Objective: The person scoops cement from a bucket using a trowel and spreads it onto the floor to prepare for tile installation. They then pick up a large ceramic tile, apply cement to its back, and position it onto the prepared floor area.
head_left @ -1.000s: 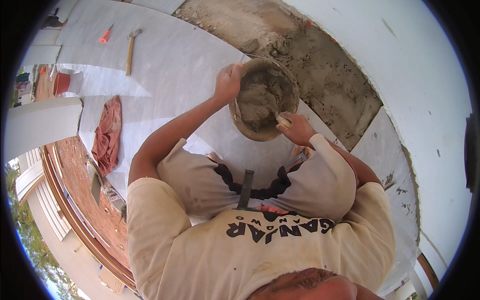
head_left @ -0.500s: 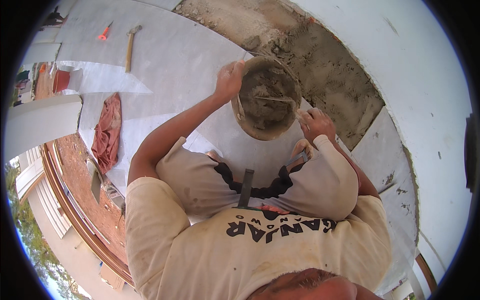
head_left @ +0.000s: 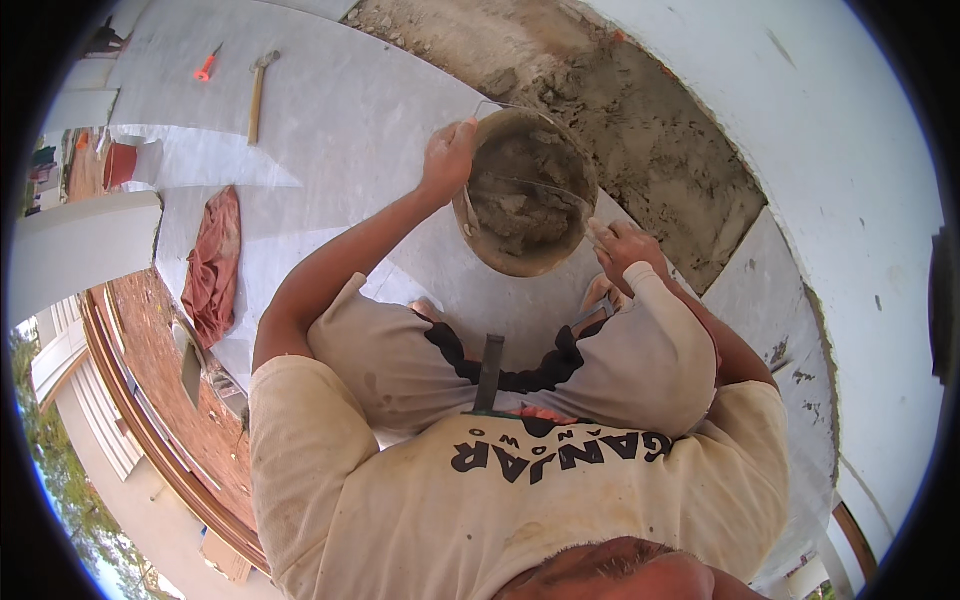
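Note:
A round bucket (head_left: 525, 262) of wet grey mortar (head_left: 530, 215) is in front of my knees, its open top facing up toward me. My left hand (head_left: 448, 160) is closed on the left side of its rim. At the lower right of the rim my right hand (head_left: 630, 248) is closed, its fingertips against the edge; part of its grip is hidden. A thin wire handle (head_left: 525, 106) arcs past the far rim. Right beyond the bucket, a bed of spread wet mortar (head_left: 665, 160) lies between the grey tiles and the white wall.
Large grey floor tiles (head_left: 350, 110) spread to the left, with a hammer (head_left: 257, 100) and an orange-handled pointed tool (head_left: 206, 66) on them. A reddish cloth (head_left: 213, 265) lies crumpled at left. Farther off stands a red bucket (head_left: 120, 164). The white wall (head_left: 850, 150) curves along the right.
The bucket has shifted slightly left and toward me, with both hands staying on it. The mortar inside has changed shape and lies more heaped.

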Demonstrator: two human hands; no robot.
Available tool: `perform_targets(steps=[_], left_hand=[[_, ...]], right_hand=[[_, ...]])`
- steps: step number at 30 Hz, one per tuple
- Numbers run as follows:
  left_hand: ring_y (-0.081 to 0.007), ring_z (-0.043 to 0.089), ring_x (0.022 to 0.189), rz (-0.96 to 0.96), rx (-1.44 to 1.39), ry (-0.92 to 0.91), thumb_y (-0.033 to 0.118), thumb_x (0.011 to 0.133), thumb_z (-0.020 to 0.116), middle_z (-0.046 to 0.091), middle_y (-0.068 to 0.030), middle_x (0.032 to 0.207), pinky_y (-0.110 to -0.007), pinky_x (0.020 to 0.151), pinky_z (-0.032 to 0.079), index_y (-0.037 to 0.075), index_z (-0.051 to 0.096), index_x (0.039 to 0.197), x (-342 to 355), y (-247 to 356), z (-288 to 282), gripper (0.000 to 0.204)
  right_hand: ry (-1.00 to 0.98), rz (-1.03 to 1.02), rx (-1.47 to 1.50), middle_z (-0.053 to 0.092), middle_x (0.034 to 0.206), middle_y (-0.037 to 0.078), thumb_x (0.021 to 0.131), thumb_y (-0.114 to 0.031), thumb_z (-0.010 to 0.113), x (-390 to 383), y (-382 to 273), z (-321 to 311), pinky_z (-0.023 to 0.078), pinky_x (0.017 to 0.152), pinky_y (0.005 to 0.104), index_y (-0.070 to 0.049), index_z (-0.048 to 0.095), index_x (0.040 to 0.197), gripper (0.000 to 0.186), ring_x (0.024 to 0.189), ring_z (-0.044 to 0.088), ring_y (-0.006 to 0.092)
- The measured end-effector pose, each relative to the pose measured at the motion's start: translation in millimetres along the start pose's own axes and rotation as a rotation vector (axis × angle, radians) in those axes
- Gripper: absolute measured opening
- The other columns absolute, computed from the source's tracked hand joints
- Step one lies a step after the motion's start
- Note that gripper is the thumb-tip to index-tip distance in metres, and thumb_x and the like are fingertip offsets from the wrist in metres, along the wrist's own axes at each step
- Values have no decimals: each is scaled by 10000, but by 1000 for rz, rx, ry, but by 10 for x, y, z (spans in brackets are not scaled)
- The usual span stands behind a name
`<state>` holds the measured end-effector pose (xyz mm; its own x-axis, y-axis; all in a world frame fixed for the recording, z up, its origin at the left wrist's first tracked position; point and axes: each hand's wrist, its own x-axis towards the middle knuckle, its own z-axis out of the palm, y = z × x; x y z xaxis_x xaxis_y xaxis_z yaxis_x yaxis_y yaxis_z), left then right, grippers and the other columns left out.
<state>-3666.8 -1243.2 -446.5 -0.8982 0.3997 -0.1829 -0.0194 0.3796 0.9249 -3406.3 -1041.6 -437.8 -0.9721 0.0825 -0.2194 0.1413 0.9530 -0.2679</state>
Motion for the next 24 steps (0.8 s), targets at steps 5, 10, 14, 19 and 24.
perform_targets(steps=[5, 10, 14, 19, 24], left_hand=[[-172, 481, 692, 24, 21, 47, 363, 973, 485, 529, -88, 681, -385, 671, 419, -32, 575, 794, 20, -180, -70, 443], [-166, 480, 689, -18, -60, 96, 347, 975, 494, 524, -95, 666, -380, 668, 417, -34, 577, 796, -29, -71, 18, 429], [-162, 482, 692, 5, 58, 40, 326, 983, 503, 531, -83, 670, -377, 672, 419, -35, 571, 789, -78, 2, 21, 416], [-164, 507, 720, 79, 55, 21, 317, 999, 486, 588, -64, 726, -361, 704, 435, -46, 631, 865, -67, 56, 57, 413], [-180, 549, 787, 6, -8, 1, 309, 1005, 468, 649, -96, 834, -347, 773, 451, -57, 664, 961, -104, 127, 38, 418]], right_hand=[[94, 105, 184, 613, 1049, 126, 866, -265, 662, -128, 158, -370, 506, 856, 430, -142, 620, 1277, 431, 986, 637, 309], [-231, 347, 319, 625, 1255, 169, 889, -302, 648, 0, -8, -214, 477, 982, 451, -110, 545, 1391, 547, 1201, 572, 360], [-322, 370, 626, 684, 1023, 168, 875, -300, 669, 152, -228, 106, 534, 832, 377, -22, 539, 1380, 591, 931, 663, 271], [-458, 439, 1034, 647, 808, 59, 851, -286, 718, 184, -346, 99, 514, 612, 278, 12, 562, 1355, 606, 623, 569, 104], [-406, 382, 1121, 653, 800, 56, 837, -260, 722, 67, -172, -82, 507, 590, 290, 12, 584, 1332, 582, 641, 592, 120]])
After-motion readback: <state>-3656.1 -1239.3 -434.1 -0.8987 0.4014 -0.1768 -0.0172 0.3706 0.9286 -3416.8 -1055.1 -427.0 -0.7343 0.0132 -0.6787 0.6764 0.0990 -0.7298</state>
